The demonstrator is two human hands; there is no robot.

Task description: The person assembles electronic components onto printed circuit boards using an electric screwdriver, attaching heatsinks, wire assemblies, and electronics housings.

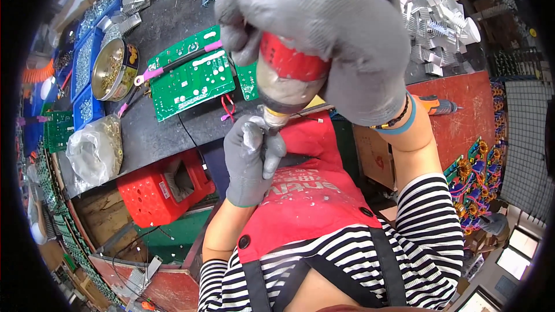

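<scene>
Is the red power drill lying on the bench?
No, the gloved right hand holds the red power drill with its tip by the left hand.

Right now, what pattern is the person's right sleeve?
The right sleeve has black and white stripes, clearest in the head view.

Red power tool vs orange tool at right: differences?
Pose: the red power tool is in the right hand, nose toward the left hand; the orange tool lies on the red surface, tip pointing right. Front: the red power tool's is scuffed and pale, the orange tool's dark. Both look like powered hand tools.
</scene>
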